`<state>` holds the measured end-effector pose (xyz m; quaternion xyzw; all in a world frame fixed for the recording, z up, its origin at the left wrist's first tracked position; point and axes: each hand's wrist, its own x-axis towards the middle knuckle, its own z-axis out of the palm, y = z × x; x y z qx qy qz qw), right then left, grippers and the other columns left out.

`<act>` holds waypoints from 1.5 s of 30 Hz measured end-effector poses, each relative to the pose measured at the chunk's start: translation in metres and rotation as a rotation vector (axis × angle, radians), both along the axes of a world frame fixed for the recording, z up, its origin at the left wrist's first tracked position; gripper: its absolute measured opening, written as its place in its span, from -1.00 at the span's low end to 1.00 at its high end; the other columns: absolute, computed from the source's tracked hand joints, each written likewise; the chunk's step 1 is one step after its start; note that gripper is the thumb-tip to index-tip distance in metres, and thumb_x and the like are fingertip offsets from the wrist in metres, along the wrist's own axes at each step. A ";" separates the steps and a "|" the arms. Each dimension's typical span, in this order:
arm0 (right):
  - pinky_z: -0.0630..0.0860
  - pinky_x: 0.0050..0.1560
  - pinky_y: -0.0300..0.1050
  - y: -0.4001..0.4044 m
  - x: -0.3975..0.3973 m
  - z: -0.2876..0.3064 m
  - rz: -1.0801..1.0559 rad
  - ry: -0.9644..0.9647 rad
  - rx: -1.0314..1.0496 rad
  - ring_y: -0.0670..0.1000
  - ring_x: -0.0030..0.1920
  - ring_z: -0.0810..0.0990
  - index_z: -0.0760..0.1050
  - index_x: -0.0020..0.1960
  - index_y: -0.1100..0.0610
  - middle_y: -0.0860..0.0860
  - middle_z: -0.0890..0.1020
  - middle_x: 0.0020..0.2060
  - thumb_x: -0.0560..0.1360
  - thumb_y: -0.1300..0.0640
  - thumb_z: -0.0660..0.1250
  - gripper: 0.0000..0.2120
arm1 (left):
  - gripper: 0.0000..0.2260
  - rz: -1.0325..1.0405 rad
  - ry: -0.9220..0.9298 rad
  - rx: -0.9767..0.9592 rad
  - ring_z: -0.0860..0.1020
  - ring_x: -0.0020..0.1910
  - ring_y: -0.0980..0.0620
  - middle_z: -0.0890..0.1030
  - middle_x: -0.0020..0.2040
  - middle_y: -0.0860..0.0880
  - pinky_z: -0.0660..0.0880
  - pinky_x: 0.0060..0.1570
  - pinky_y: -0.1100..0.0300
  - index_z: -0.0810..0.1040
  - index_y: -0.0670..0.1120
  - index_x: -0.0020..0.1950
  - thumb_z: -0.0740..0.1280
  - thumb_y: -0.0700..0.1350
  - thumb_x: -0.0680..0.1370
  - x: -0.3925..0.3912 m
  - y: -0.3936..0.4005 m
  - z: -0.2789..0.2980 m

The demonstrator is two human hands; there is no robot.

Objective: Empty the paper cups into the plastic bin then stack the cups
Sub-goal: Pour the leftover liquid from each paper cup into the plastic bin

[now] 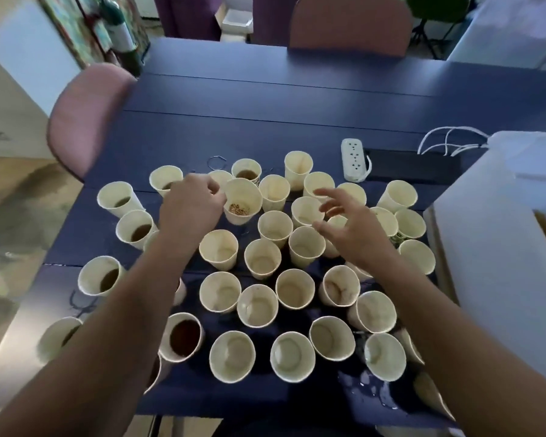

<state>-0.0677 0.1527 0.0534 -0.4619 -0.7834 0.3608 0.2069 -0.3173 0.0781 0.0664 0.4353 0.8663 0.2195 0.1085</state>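
Seed Cup Held, Bin Off to the Right

Here a paper cup of seeds (242,200) is pinched at its rim by the left hand (191,205), tilted with its mouth toward the camera. The right hand (349,227) hovers with fingers spread wide, holding nothing, above the many cups crowded on the dark blue counter (265,99). The white plastic bin (498,247) lies beyond the right hand, at the counter's right edge, well apart from the held cup. Judged from this, the cup must be carried rightward across the right hand; spilling over standing cups is the risk. Darker contents are seen in cups near the left hand.
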 end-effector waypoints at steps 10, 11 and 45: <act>0.58 0.05 -0.02 0.052 -0.054 -0.017 -0.020 -0.134 0.097 -0.06 -0.04 0.61 0.58 0.20 -0.01 -0.06 0.66 -0.09 0.53 0.14 0.41 -0.75 | -0.83 -0.109 0.055 -0.322 0.63 -0.10 -0.12 0.67 -0.05 -0.10 0.60 -0.13 0.04 0.64 -0.06 0.08 0.30 -0.02 0.62 -0.025 0.037 -0.067; 0.59 0.06 0.03 0.054 -0.060 -0.019 -0.014 -0.149 0.112 -0.05 -0.04 0.61 0.59 0.20 0.00 -0.06 0.66 -0.09 0.54 0.14 0.40 -0.76 | -0.83 -0.120 0.052 -0.326 0.63 -0.10 -0.13 0.67 -0.04 -0.10 0.60 -0.14 0.04 0.63 -0.06 0.08 0.30 -0.02 0.62 -0.025 0.037 -0.070; 0.37 -0.42 -0.13 0.127 -0.193 -0.082 -0.058 -0.567 0.103 0.09 -0.33 0.55 0.37 -0.32 0.11 0.09 0.59 -0.28 0.57 0.25 0.26 -0.70 | -0.72 -0.232 -0.099 -0.055 0.60 0.06 0.00 0.66 0.08 0.00 0.58 0.08 -0.02 0.59 0.01 0.30 0.31 0.00 0.61 -0.007 -0.019 -0.048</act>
